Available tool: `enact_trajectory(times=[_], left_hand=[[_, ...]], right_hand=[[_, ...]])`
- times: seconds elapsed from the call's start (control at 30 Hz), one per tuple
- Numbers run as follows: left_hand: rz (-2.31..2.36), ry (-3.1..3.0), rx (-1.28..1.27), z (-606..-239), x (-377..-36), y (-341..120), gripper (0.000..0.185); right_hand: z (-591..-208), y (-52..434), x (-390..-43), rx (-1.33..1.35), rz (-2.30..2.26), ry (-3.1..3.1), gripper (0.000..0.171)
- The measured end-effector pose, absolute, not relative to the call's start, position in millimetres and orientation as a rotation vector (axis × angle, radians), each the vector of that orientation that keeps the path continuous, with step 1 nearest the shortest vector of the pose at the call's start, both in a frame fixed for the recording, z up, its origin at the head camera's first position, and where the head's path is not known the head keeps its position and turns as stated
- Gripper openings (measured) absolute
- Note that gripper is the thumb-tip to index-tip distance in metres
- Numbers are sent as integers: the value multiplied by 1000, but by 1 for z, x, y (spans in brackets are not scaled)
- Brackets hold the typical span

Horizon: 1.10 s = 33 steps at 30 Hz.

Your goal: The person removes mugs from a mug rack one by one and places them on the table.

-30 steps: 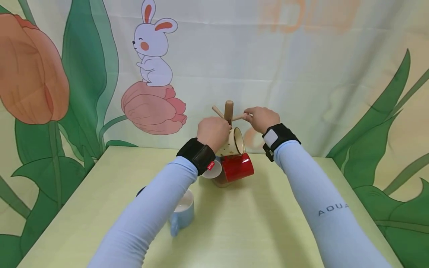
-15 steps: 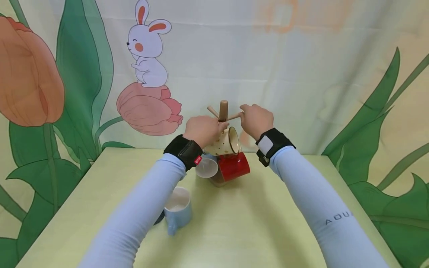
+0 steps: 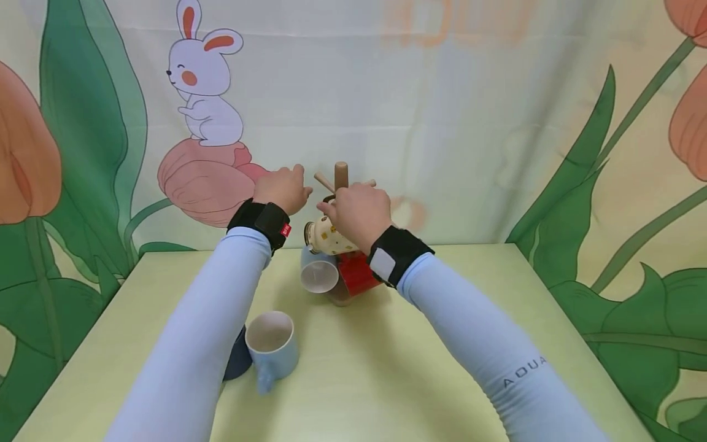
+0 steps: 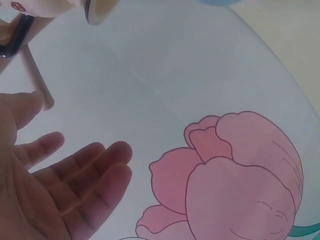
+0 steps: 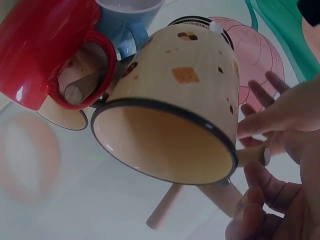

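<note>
- Two hands are swapping roles at the wooden mug tree (image 3: 341,175): a second ago the left hand (image 3: 284,189) was on the cream spotted mug (image 3: 326,236) and the right hand (image 3: 359,212) was gripping a peg on the tree's right side.
- The left hand is now hanging just left of the tree, released, with its fingers (image 4: 75,175) spread and touching nothing; a peg tip is showing beside its thumb.
- The right hand is now lying over the cream spotted mug in front of the post. Its fingers (image 5: 260,125) are curling at the mug's side and a peg end, but I cannot tell whether they are gripping.
- The cream spotted mug is sitting against the tree, tilted, above the red mug (image 3: 356,273) and the hanging blue mug (image 3: 318,276).
- By my judgement, the mug is hanging on its peg and the right hand is steadying it.
- A light blue mug (image 3: 270,344) is standing on the table (image 3: 386,380), well in front of the tree.
</note>
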State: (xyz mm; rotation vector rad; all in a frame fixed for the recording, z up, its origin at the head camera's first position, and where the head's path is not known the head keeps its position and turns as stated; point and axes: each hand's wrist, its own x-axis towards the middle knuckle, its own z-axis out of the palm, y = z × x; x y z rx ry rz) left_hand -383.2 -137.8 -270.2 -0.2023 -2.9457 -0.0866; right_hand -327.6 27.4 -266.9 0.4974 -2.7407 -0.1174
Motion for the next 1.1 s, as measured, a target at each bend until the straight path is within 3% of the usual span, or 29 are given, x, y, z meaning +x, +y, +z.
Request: enact_trajectory(times=[0.23, 0.53, 0.77, 1.1], left_hand=[[-41, -2966, -234, -267, -395, -130, 49], [37, -2991, -321, -265, -399, -116, 39], [33, -2998, -335, -267, -399, -114, 33], [13, -2939, -374, -262, -395, -117, 24]], right_hand=[[-272, 15, -330, 487, -230, -2718, 49], [-274, 11, -328, 501, -322, -2653, 40], [-277, 9, -326, 525, -352, -2619, 23], [-276, 12, -327, 528, -374, -2622, 23]])
